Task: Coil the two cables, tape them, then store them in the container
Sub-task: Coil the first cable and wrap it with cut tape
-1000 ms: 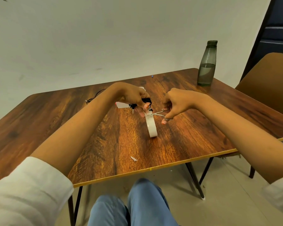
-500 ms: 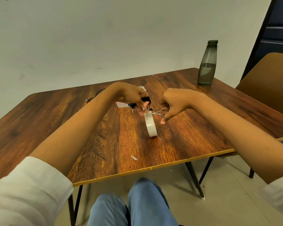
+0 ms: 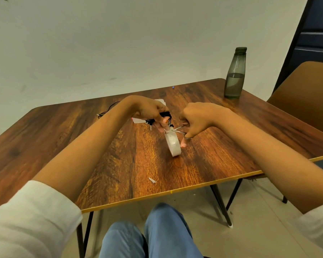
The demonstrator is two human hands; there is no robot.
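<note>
My left hand (image 3: 150,112) grips a coiled black cable (image 3: 165,115) above the middle of the wooden table (image 3: 63,131). A strip of tape runs from the coil down to a white tape roll (image 3: 172,144) that stands on edge just below. My right hand (image 3: 196,120) holds small metal scissors (image 3: 182,130), whose blades are open at the tape strip between coil and roll. A second black cable (image 3: 108,110) lies loose on the table behind my left forearm. A white container (image 3: 138,120) shows partly behind my left hand.
A dark water bottle (image 3: 234,73) stands at the table's far right corner. A brown chair (image 3: 306,97) is at the right. A small white tape scrap (image 3: 152,180) lies near the front edge. My knees are under the table.
The scissors closed in toward the tape strip and have opened again at it. The left hand with the coil has barely moved.
</note>
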